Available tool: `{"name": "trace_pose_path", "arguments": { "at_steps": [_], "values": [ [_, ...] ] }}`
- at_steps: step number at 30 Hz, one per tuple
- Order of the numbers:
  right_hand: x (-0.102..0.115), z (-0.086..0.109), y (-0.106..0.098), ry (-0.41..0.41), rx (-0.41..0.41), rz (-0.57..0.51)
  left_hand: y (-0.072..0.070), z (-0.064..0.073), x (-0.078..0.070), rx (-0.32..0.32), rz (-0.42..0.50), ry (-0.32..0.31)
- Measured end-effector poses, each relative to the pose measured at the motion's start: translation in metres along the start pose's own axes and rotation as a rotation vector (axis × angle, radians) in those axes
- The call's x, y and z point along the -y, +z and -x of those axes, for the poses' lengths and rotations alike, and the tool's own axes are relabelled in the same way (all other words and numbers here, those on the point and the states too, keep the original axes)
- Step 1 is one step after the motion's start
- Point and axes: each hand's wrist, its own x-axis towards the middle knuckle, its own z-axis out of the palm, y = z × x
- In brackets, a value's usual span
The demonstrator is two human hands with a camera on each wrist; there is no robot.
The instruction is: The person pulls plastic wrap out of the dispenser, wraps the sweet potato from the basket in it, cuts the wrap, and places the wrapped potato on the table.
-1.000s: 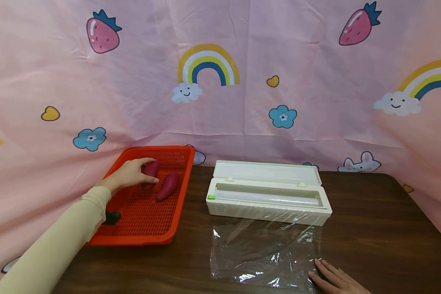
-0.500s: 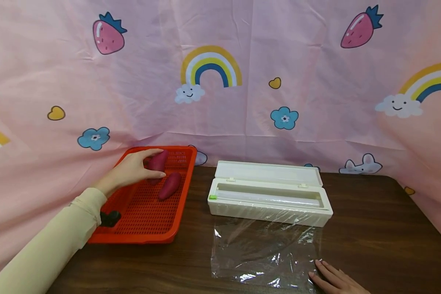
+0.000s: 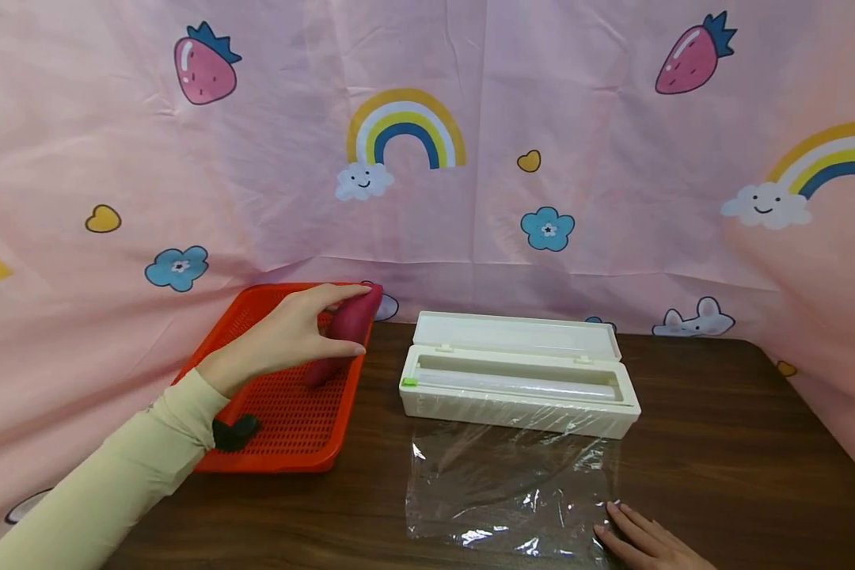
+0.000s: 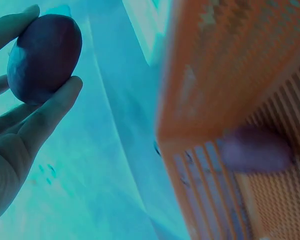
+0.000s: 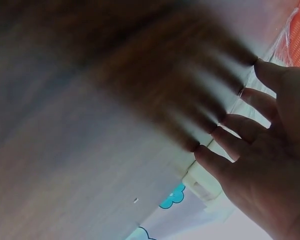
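Note:
My left hand [image 3: 281, 340] pinches a reddish-purple sweet potato [image 3: 356, 315] between thumb and fingers, over the right rim of the orange basket [image 3: 335, 443]. In the left wrist view this sweet potato [image 4: 45, 57] is beyond the basket wall. A second sweet potato [image 3: 323, 372] lies in the basket, partly covered by the hand in the head view. My right hand [image 3: 651, 542] lies flat with fingers spread, its fingertips on the near right corner of a pulled-out sheet of plastic wrap [image 3: 506, 483]. That sheet runs from a white dispenser box [image 3: 520, 413] with its lid raised.
A dark green object [image 3: 235, 434] sits at the basket's near left, partly behind the sleeve. Inside the dispenser is the wrap roll [image 3: 520, 383], with a small green slider [image 3: 409, 381] at its left end. Behind the brown table [image 3: 741, 443] hangs a pink printed cloth [image 3: 613, 119].
My left hand has carried the sweet potato rightward from inside the basket to over its right rim. My right hand and the wrap stay in place.

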Motion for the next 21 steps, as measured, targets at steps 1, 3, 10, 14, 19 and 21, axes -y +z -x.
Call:
{"name": "trace_pose_path", "arguments": {
  "at_steps": [1, 3, 10, 14, 19, 21],
  "values": [
    [0.001, 0.000, -0.001, -0.011, -0.017, 0.000, 0.002, -0.001, -0.006, -0.002, -0.003, 0.028],
    [0.002, -0.001, -0.003, -0.014, -0.028, -0.003, 0.007, -0.002, -0.018, -0.004, -0.003, 0.086],
    [0.004, -0.001, -0.004, -0.015, -0.040, -0.035, 0.022, -0.006, -0.056, 0.028, 0.087, 0.227],
    [0.003, 0.000, -0.002, 0.052, 0.033, -0.078, 0.032, -0.009, -0.071, 0.053, 0.144, 0.284],
    [0.000, 0.002, 0.000, 0.100, 0.083, -0.119, 0.049, -0.013, -0.085, 0.088, 0.113, 0.345],
    [0.001, 0.001, 0.000, 0.114, 0.090, -0.118, 0.057, -0.014, -0.090, 0.109, 0.090, 0.357]
  ]
}}
